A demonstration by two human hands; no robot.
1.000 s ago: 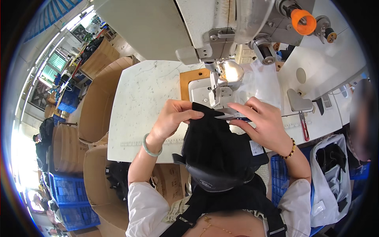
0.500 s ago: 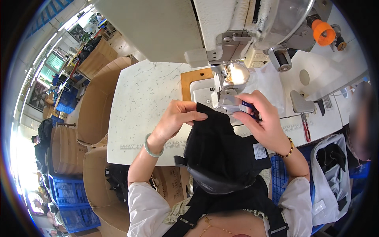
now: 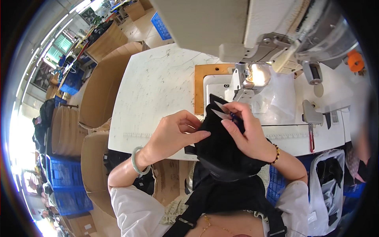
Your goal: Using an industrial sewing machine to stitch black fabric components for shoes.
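On white counter [image 3: 144, 94], room to move L of sewing machine [image 3: 268, 19]; across front edge, black cloth piece [image 3: 215, 152]. W/ L hand [image 3: 171, 132], touching its L edge, can't tell if pinching; w/ R hand [image 3: 250, 134], clamped on open-bladed snips [image 3: 221, 114] over cloth.

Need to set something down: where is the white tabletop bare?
Widest free patch: the left part of the tabletop, between the cardboard box, tan frame and left hand, dotted with thread scraps. Crowded: before the sewing machine, where the right hand holds snips by the black fabric piece.
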